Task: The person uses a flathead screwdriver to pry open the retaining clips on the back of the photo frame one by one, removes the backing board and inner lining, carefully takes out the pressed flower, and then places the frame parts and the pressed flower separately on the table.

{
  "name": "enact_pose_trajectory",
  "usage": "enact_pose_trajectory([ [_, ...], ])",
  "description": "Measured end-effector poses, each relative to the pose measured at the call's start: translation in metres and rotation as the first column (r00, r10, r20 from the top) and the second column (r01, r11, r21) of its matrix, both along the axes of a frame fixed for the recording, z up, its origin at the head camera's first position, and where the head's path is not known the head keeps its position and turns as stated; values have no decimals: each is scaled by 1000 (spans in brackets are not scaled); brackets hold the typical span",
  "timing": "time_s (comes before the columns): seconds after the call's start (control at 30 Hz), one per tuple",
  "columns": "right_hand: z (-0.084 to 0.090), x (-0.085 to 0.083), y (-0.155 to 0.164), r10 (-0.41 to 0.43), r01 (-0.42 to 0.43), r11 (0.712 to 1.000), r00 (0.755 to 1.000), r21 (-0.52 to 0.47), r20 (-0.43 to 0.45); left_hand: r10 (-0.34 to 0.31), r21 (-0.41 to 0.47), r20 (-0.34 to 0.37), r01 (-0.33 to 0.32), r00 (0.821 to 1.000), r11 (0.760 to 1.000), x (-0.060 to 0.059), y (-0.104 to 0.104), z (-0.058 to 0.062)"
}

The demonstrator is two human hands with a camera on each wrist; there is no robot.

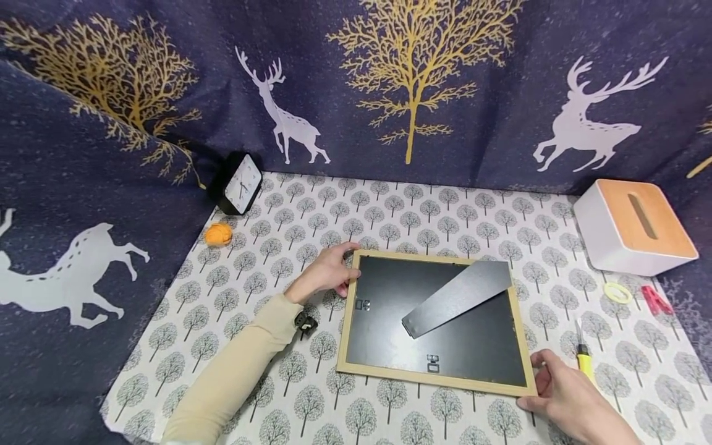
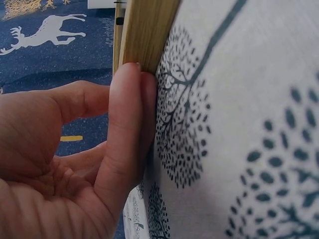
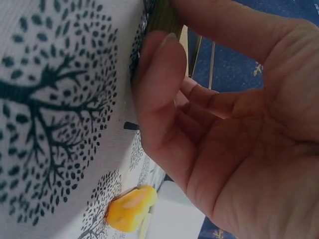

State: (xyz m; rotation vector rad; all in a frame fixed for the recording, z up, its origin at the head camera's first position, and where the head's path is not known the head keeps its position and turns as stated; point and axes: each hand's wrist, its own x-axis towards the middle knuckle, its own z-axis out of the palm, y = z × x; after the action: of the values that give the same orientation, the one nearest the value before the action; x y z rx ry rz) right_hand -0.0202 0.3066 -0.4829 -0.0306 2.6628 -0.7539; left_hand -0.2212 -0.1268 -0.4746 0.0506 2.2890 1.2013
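Note:
A picture frame (image 1: 384, 321) with a light wooden border lies face down on the tree-print tablecloth (image 1: 423, 210). Its black backing is up, and a grey stand flap (image 1: 458, 296) lies slantwise across it. My left hand (image 1: 328, 272) holds the frame's far left corner. In the left wrist view a fingertip (image 2: 127, 94) presses against the wooden edge (image 2: 147, 30), and another finger arches above. My right hand (image 1: 556, 383) holds the near right corner. In the right wrist view the thumb (image 3: 159, 64) sits at the frame's edge (image 3: 164, 20), with fingers curled over it.
A black clock (image 1: 240, 183) and an orange ball (image 1: 218, 234) sit at the back left. A white tissue box (image 1: 634, 225) stands at the right, with a yellow ring (image 1: 617, 292) and a red clip (image 1: 656, 300) before it. A yellow-handled tool (image 1: 583, 352) lies by my right hand. A small black part (image 1: 305, 322) lies under my left forearm.

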Motion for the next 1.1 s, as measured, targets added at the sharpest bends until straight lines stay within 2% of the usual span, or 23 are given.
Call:
enact_pose_trajectory([
  [0.37, 0, -2, 0, 19, -19, 1000, 1000, -20, 24, 13, -2, 20, -13, 1000, 1000, 5, -5, -6],
  [0.57, 1, -4, 1, 33, -31, 998, 999, 47, -34, 8, -1, 0, -8, 1000, 1000, 9, -6, -5],
  [0.8, 3, -11, 3, 20, -19, 997, 1000, 69, -13, 43, -5, 1, -43, 999, 999, 18, -8, -6],
  [0.93, 6, -14, 3, -20, 19, 996, 1000, 82, 4, 60, 1, -15, -60, 998, 998, 20, -10, -7],
  [1.03, 7, -12, 3, -110, 106, 990, 993, 98, 36, 62, 6, -23, -62, 998, 998, 23, -11, -6],
  [1.1, 8, -8, 2, -187, 178, 978, 980, 105, 73, 67, -2, -21, -67, 998, 998, 25, -12, -6],
])
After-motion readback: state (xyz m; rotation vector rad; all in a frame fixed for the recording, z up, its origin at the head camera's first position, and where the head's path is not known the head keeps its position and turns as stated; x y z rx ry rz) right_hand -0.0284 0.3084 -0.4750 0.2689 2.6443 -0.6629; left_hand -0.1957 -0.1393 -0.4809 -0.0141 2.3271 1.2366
